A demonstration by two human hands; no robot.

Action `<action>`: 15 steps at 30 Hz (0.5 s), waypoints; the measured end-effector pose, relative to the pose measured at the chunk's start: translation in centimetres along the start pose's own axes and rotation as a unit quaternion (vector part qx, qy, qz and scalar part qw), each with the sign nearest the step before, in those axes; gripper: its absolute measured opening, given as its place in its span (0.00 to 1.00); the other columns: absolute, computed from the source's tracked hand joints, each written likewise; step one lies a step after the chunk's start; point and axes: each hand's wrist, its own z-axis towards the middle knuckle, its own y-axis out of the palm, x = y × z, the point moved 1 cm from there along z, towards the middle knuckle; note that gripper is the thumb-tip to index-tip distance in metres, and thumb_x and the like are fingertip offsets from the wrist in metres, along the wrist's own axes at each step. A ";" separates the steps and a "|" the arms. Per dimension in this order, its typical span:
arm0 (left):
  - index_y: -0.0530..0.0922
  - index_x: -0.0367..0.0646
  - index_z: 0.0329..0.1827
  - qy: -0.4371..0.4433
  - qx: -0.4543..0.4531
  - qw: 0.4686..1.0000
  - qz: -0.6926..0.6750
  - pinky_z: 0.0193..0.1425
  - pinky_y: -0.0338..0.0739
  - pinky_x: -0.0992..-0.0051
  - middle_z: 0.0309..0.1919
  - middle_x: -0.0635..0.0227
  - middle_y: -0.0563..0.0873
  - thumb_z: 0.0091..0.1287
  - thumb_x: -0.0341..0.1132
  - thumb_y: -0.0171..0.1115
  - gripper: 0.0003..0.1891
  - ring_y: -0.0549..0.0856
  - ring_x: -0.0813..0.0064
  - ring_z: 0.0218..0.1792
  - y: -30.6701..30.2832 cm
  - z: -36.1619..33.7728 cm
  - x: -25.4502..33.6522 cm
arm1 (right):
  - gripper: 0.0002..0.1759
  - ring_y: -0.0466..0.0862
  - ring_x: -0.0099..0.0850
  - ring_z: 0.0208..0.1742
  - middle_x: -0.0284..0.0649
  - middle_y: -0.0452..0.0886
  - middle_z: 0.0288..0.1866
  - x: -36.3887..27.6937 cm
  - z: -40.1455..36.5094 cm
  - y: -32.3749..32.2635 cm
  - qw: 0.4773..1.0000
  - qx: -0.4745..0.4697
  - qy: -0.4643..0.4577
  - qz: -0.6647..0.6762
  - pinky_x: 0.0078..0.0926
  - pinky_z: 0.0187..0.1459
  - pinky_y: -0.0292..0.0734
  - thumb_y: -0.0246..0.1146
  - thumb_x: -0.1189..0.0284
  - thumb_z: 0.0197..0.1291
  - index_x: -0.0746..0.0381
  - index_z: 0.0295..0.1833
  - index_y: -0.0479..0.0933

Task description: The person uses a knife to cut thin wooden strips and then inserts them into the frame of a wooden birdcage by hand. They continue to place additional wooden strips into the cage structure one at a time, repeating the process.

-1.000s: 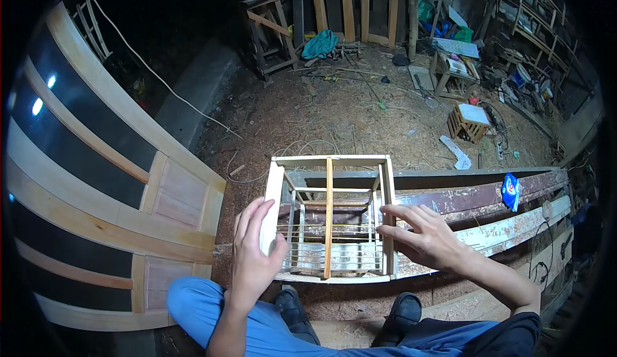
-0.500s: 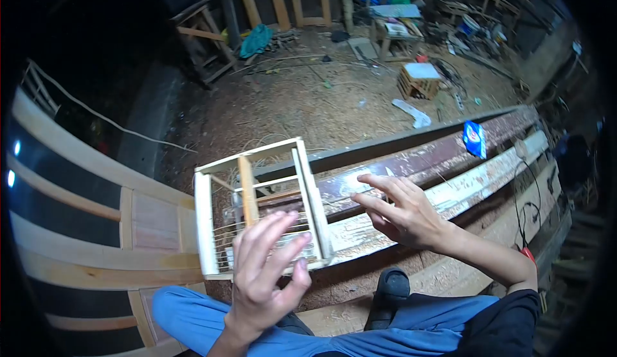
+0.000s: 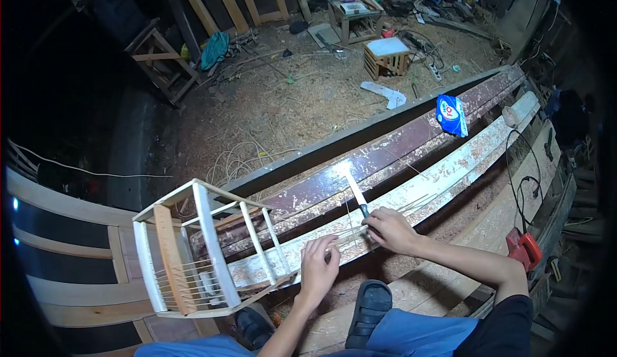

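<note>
My right hand is closed around the dark handle of a knife, whose pale blade points away from me over the planks. Beside it, my left hand has its fingers curled at the ends of thin wooden sticks, which run between both hands above the whitish plank. Its fingertips appear pinched on them. To the left stands a small wooden cage frame, with thin bars across its lower left part. Neither hand touches the frame.
A maroon board and a whitish plank, strewn with shavings, stretch to the right. On the boards lie a blue packet and a red tool with a black cord. A slatted crate stands on the littered ground.
Both hands were raised with fingers spread; now they are down over the whitish plank. My right hand has taken hold of the knife. The cage frame sits farther left and is turned; the view has shifted.
</note>
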 end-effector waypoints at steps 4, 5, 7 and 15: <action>0.87 0.41 0.58 -0.032 0.021 0.996 0.076 0.66 0.74 0.58 0.53 0.58 0.90 0.73 0.30 0.68 0.12 0.84 0.56 0.57 4.5 0.6 -4.6 | 0.12 0.85 0.46 0.51 0.45 0.84 0.46 1.8 -0.4 3.2 0.999 -0.003 -0.004 -0.042 0.48 0.52 0.80 0.69 0.69 0.69 0.60 0.54 0.85; 0.88 0.41 0.57 -0.030 0.034 0.994 0.096 0.65 0.73 0.58 0.52 0.59 0.90 0.73 0.30 0.69 0.12 0.83 0.56 0.56 5.3 0.7 -5.2 | 0.11 0.84 0.46 0.50 0.45 0.83 0.45 1.9 -0.3 3.7 0.998 -0.012 0.007 -0.059 0.48 0.51 0.79 0.69 0.69 0.69 0.60 0.53 0.84; 0.88 0.42 0.56 -0.014 0.048 0.994 0.102 0.63 0.72 0.59 0.51 0.62 0.89 0.73 0.30 0.69 0.11 0.82 0.56 0.55 6.6 1.4 -5.5 | 0.11 0.83 0.45 0.51 0.44 0.81 0.46 2.0 -0.2 4.5 0.998 -0.002 0.014 -0.062 0.48 0.49 0.78 0.70 0.69 0.67 0.60 0.52 0.83; 0.88 0.42 0.53 -0.003 0.024 0.988 0.153 0.62 0.72 0.56 0.50 0.60 0.87 0.71 0.27 0.67 0.10 0.81 0.54 0.55 8.9 3.1 -6.8 | 0.17 0.83 0.49 0.53 0.49 0.78 0.55 3.5 0.2 5.7 0.997 -0.015 0.059 -0.049 0.49 0.48 0.86 0.71 0.74 0.63 0.63 0.56 0.79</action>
